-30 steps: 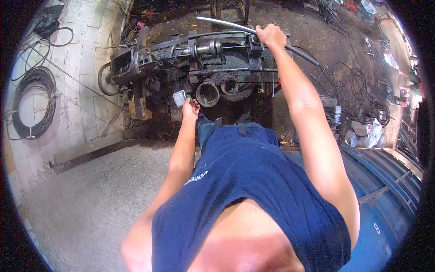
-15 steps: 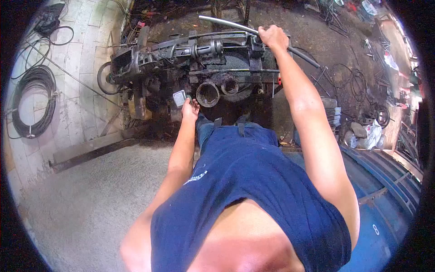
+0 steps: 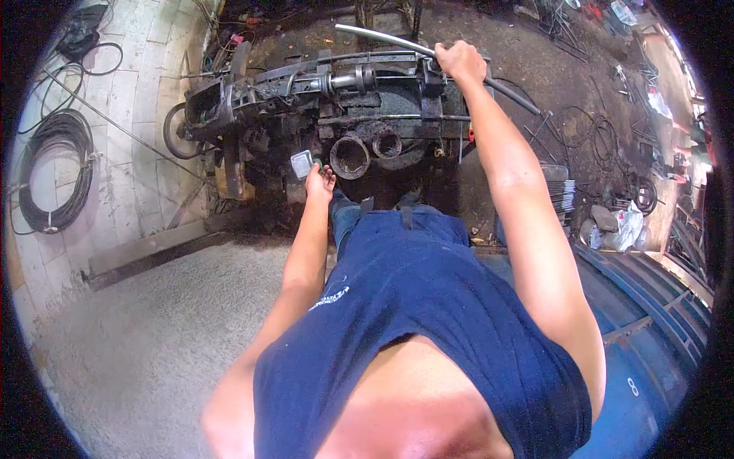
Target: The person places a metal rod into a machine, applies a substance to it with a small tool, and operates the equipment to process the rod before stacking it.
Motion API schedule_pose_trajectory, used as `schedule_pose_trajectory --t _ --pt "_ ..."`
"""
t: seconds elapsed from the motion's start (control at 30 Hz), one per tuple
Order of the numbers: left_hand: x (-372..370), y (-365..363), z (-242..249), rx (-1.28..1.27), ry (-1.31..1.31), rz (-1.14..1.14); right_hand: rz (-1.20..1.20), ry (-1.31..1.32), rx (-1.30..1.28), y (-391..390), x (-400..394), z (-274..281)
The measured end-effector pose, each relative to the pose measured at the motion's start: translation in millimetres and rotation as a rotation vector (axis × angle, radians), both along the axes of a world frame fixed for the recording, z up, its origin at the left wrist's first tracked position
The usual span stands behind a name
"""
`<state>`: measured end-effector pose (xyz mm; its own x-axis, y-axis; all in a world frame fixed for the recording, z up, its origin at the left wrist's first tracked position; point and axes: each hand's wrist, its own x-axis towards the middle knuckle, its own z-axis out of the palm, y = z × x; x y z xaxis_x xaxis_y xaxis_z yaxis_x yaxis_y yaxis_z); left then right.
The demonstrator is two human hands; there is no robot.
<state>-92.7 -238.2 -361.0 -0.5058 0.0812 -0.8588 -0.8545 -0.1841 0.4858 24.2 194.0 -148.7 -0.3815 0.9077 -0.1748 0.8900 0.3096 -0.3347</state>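
My right hand (image 3: 461,63) is closed around a long, slightly bent metal pipe (image 3: 382,38). The pipe slants across the far side of a dark, greasy machine (image 3: 306,86), its left end pale and its right end dark grey. Lower and to the left, my left hand (image 3: 320,183) is turned palm up with its fingers curled. Its thumb side meets the lower right edge of a small grey square box (image 3: 303,164); what lies inside the fingers is too small to make out. Two round tube openings, a larger one (image 3: 350,157) and a smaller one (image 3: 388,144), sit right of that hand.
A coil of black cable (image 3: 53,172) lies on pale boards at the left. Thin rods and wire (image 3: 592,141) litter the dark floor at the right. A stack of metal pieces (image 3: 560,187) stands beside my right arm. Blue metal panels (image 3: 619,367) are at the lower right.
Both hands keep the same hold and nearly the same place. The whole view has shifted very slightly; the pipe and machine look otherwise unchanged.
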Motion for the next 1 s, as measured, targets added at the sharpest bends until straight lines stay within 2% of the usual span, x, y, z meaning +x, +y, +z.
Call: schedule_pose_trajectory --t 0.37,0.47,1.0 --pt "1 4 7 -0.023 0.021 0.006 -0.019 0.018 -0.006 1 4 2" --pt "-3 1 -5 -0.018 -0.006 0.007 -0.001 0.002 -0.014 0 0 4" --pt "-1 8 10 -0.055 -0.003 0.009 0.000 0.004 -0.024 5 5 4"
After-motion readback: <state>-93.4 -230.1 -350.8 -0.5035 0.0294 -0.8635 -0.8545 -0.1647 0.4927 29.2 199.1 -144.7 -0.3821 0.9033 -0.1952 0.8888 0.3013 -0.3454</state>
